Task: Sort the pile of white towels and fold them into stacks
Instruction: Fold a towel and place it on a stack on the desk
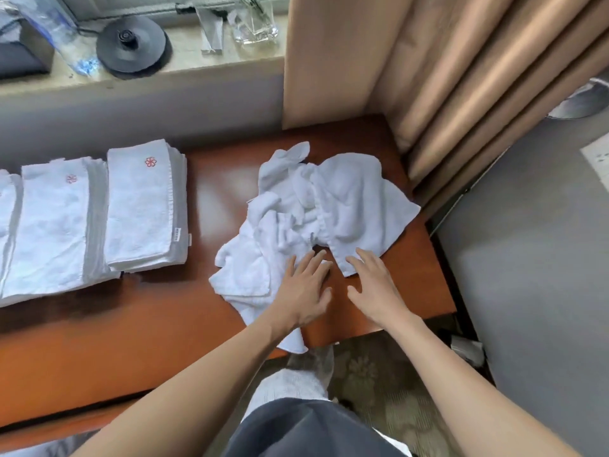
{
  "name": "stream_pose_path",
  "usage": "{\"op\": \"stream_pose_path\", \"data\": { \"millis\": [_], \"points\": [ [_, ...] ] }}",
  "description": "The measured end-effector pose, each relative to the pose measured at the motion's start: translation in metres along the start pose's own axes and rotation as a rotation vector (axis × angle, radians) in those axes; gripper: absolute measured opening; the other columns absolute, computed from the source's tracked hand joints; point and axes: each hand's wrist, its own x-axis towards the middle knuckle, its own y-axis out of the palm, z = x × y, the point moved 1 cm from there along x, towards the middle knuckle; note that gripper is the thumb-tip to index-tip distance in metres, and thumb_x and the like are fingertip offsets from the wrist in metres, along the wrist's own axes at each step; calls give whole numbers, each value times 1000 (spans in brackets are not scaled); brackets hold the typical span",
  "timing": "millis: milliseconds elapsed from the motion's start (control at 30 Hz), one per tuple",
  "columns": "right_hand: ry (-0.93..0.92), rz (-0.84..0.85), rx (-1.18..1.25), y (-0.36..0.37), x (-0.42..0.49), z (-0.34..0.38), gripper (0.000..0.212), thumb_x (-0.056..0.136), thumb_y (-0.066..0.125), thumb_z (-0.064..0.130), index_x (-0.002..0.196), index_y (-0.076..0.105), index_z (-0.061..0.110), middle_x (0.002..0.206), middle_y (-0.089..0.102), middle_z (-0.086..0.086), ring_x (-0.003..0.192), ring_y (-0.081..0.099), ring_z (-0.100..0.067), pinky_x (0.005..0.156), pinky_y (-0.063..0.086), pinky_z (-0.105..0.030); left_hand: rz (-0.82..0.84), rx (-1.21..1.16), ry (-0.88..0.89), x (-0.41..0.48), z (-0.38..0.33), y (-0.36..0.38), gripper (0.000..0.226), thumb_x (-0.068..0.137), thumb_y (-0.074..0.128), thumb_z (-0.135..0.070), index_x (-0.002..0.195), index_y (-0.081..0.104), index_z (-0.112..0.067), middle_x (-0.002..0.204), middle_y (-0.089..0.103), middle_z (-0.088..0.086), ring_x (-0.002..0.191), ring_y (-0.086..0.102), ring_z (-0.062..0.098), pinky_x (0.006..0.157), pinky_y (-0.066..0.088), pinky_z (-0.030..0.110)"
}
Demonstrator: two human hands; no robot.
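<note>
White towel pile (329, 199) on wooden table (131, 341), left grip (304, 288) and right grip (375, 286) wide, flat on it

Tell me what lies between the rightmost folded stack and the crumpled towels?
Only bare table, seen in the head view, separates the folded stack from the crumpled pile.

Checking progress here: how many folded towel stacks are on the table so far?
3. The right stack lies nearest the loose pile; the middle stack sits beside it; the left stack is cut by the frame edge, so more may be hidden.
</note>
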Motion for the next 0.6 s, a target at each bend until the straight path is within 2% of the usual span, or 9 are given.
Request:
{"op": "stream_pose_path", "data": {
  "millis": [133, 233, 400, 467, 600],
  "points": [
    [20, 81, -10, -1, 36, -7, 68, 97, 61, 21, 160, 34, 22, 171, 17, -4, 159, 6, -21, 129, 14, -40, 35, -13, 7, 44, 3, 7, 64, 98, 48, -30, 159, 33, -16, 171, 17, 1, 159, 9, 21, 128, -4, 48],
    [25, 148, -35, -2, 56, -14, 67, 98, 60, 23, 160, 33, 24, 172, 10, -5, 159, 1, -22, 129, 9, -39, 53, -22, 2, 69, 7, 9, 66, 92, 52, -20, 156, 37, -15, 170, 19, 4, 157, 14, 26, 128, 2, 49],
    [4, 292, -137, -4, 62, -43, 44, 98, 55, 11, 138, 59, 28, 174, -6, 3, 159, -11, -18, 128, 9, -39, 95, -87, 38, 85, 6, 22, 55, 84, 54, -10, 139, 53, -15, 170, 17, 5, 152, 24, 28, 122, 27, 44],
    [-15, 314, -183, -10, 62, -53, 49, 97, 52, 8, 142, 56, 28, 173, -10, 8, 159, -10, -16, 127, 12, -39, 120, -115, 11, 86, 3, 26, 51, 86, 54, -8, 137, 54, -14, 172, 12, 6, 154, 22, 28, 121, 29, 42],
    [-131, 341, -295, -17, 60, -71, 64, 96, 48, 8, 157, 36, 25, 173, -5, 10, 159, -2, -17, 125, 21, -40, 93, -209, -53, 79, -12, 37, 48, 86, 54, -1, 133, 55, -4, 171, 12, 14, 154, 23, 33, 121, 27, 40]
  ]
}}
